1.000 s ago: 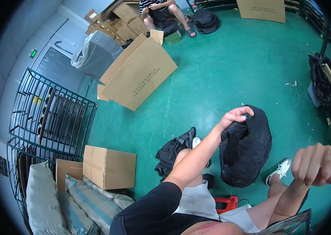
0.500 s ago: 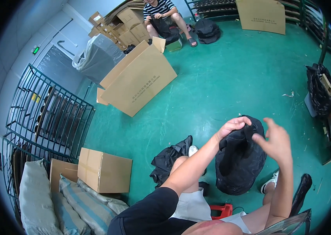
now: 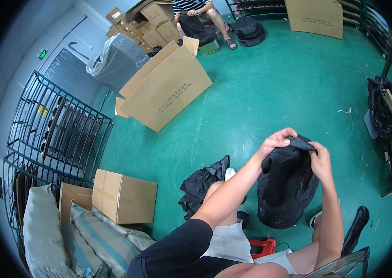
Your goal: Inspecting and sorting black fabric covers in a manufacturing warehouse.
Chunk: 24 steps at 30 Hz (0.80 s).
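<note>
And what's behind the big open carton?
Past the carton show a grey plastic-covered bundle, stacked boxes and a bit of something black. The carton covers the floor right behind it, so anything low there cannot be seen.

Your head camera looks down over your shorts (image 3: 224,241) and out across the floor (image 3: 261,88), its fisheye wide (straight edges bow toward the dark rim): your left hand (image 3: 275,144) and right hand (image 3: 321,163) sit near, the stacked boxes (image 3: 156,15) far off.
</note>
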Available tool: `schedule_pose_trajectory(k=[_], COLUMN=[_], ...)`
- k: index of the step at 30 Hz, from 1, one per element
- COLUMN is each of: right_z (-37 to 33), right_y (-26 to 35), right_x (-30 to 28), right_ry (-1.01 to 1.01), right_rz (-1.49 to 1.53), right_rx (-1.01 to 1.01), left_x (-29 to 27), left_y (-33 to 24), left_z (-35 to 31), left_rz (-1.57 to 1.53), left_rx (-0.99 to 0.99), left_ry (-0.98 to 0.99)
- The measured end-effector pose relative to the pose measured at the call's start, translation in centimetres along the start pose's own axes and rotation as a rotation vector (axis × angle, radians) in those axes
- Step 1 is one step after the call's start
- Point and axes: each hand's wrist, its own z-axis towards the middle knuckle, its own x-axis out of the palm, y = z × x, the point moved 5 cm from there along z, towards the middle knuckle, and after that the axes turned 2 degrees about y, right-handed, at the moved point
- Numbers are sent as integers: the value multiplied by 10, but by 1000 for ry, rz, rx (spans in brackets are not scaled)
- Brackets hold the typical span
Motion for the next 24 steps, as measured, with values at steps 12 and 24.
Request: schedule_pose_trajectory(k=[12, 24], right_z=[-6, -20], right_y=[-4, 4], right_x=[-25, -11], right_ry=[585, 505], right_rz=[550, 892], right_rx=[364, 445], left_x=[-14, -48], left_y=[-21, 1], left_z=[-6, 5], left_rz=[568, 890], left_rx=[-84, -3], left_ry=[-83, -302])
